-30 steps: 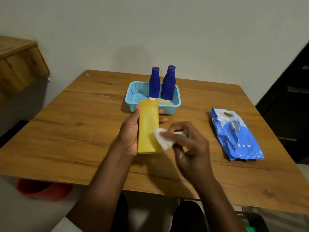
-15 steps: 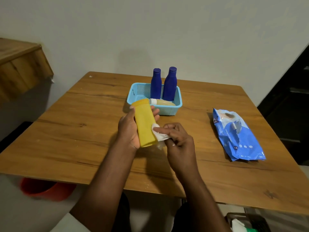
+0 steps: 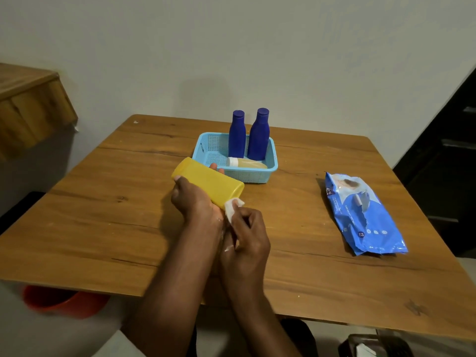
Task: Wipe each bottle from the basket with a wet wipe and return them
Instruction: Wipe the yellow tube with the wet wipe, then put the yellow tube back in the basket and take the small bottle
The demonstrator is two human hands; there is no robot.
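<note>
At the far left a wooden ledge [image 3: 28,104] juts from the wall, and low at the near left an orange-red bucket [image 3: 61,302] shows under the edge of the wooden surface [image 3: 103,228]. Toward the middle, the left hand [image 3: 195,202] holds a yellow bottle [image 3: 208,181] above the surface, its fingers clamped round the bottle's body; the bottle lies tilted, one end pointing far-left and the other near-right. Just to the right, the right hand [image 3: 244,233] has its fingers pinched together on a white wet wipe [image 3: 231,210], which presses against the near-right end of the yellow bottle. Beyond the hands sits a light blue basket [image 3: 257,176] on the surface, just beside the far end of the yellow bottle. Inside it stand two dark blue bottles [image 3: 237,135], upright and side by side along the far wall, and a pale bottle with a white cap [image 3: 247,163] lies flat in front of them. Well apart, on the right side of the surface, a blue pack of wipes [image 3: 363,215] lies flat
</note>
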